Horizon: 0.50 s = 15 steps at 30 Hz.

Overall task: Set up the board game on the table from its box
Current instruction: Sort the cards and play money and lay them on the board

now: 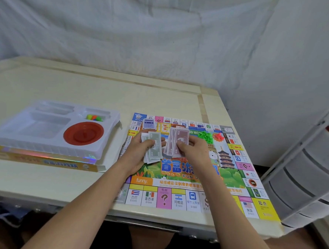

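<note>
The colourful game board [193,201] lies flat on the right half of the table. Above its middle, my left hand [139,151] grips a stack of green play-money notes [154,148], thumb on top. My right hand [194,151] holds a fan of brownish-red notes [178,142] beside them. On the board's far side sit a small deck of blue cards [149,123], a yellow card pile [164,127], a heap of green houses [206,137] and a few red pieces [218,137].
A white plastic insert tray [34,128] sits on the yellow game box [42,160] at the left, with a red dish [83,133] and several coloured pawns [94,117] inside. A white drawer unit [311,171] stands right of the table. White cloth hangs behind.
</note>
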{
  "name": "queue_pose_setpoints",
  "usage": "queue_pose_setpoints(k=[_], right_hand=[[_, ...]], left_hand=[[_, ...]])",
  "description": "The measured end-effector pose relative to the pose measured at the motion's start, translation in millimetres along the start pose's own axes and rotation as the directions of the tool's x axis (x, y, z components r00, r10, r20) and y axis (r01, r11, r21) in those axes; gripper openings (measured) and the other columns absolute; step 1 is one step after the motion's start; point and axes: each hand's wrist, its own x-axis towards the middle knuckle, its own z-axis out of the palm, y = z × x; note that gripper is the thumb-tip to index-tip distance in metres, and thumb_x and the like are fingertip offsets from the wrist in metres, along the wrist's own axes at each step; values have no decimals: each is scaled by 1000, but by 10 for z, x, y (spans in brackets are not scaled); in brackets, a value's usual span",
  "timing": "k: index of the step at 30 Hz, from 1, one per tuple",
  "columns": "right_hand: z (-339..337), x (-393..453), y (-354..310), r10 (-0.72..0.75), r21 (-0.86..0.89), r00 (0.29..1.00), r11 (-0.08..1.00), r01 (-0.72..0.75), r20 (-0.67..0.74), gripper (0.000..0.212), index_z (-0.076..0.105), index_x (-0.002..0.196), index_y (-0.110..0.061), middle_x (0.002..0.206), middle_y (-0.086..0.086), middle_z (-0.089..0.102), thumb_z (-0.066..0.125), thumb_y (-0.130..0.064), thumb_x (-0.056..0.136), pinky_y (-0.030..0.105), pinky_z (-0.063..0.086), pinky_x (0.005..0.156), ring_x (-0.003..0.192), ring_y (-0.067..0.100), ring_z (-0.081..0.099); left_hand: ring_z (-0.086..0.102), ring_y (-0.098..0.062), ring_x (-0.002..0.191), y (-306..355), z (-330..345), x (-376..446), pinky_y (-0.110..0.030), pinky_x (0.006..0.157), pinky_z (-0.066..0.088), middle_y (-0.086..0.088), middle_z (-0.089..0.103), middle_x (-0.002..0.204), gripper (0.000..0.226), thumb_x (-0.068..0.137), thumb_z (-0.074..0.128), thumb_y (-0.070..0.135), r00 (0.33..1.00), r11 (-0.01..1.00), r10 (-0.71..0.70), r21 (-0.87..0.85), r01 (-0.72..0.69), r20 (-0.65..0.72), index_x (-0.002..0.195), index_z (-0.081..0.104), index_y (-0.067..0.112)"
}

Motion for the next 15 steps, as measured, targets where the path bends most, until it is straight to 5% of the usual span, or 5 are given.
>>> queue_pose_setpoints(k=[5,10,15], right_hand=[[141,-35,36,-103,-147,995,984,102,-1,20,72,108,-19,94,-2,74,65,-17,90,42,58,82,88,17,69],[292,-103,61,-167,-197,985,965,171,35,16,71,105,-19,87,-6,71,64,-15,91,15,48,65,73,5,63],[343,-159,95,-205,-243,978,948,206,26,15,70,105,-19,86,-9,69,61,-14,94,7,44,65,79,-2,62]], left_hand=[[54,-18,64,28,0,-16,-30,55,53,-12,62,84,31,95,53,-2,999,997,43,-73,-41,33,117,58,19],[65,-20,62,13,18,-61,-31,55,56,-12,69,87,18,98,55,9,991,994,105,-4,-105,87,113,61,18],[65,-19,65,12,31,-96,-31,58,57,-7,69,81,18,98,54,8,987,986,146,68,-151,64,110,62,19]])
